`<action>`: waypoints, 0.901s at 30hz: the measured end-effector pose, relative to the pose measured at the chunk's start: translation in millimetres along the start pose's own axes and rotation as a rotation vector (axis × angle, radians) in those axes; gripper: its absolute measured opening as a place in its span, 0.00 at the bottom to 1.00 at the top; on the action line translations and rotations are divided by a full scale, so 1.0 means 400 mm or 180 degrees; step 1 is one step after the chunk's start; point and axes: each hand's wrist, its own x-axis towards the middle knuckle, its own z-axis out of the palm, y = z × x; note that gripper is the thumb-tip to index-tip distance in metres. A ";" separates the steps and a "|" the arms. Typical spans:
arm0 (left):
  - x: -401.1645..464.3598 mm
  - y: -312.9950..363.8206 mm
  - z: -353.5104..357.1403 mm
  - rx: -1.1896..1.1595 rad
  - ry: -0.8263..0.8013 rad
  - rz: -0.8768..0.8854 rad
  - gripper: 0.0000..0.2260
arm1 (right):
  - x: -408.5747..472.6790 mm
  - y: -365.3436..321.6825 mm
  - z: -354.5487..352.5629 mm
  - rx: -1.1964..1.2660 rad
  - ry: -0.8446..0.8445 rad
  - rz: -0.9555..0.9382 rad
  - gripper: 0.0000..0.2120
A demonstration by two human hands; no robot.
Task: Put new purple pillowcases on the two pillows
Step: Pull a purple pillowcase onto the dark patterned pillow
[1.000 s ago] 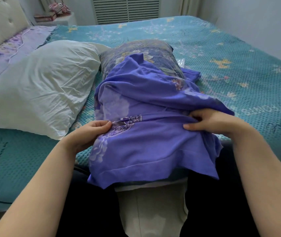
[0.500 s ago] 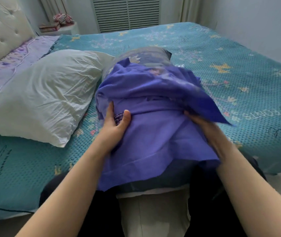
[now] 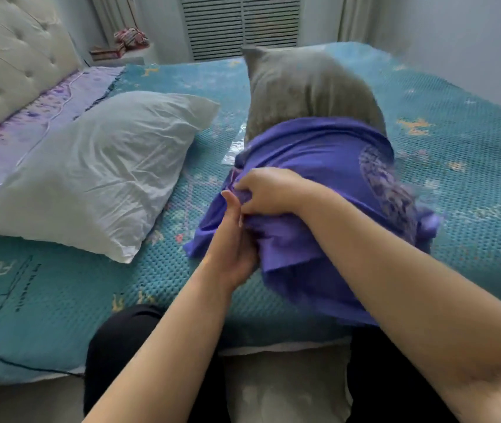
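In the head view, the soft, limp purple pillowcase (image 3: pixel 319 190), bunched over the near half of a raised grey pillow (image 3: pixel 301 87) on the bed (image 3: pixel 60 294), is pinched at its left hem, judged the best hold, by the left hand (image 3: pixel 230 239) and right hand (image 3: pixel 269 190).
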 end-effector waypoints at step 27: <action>-0.074 0.044 0.009 0.5649 0.0402 0.3439 0.04 | -0.423 0.172 0.288 0.1449 0.3009 0.1820 0.05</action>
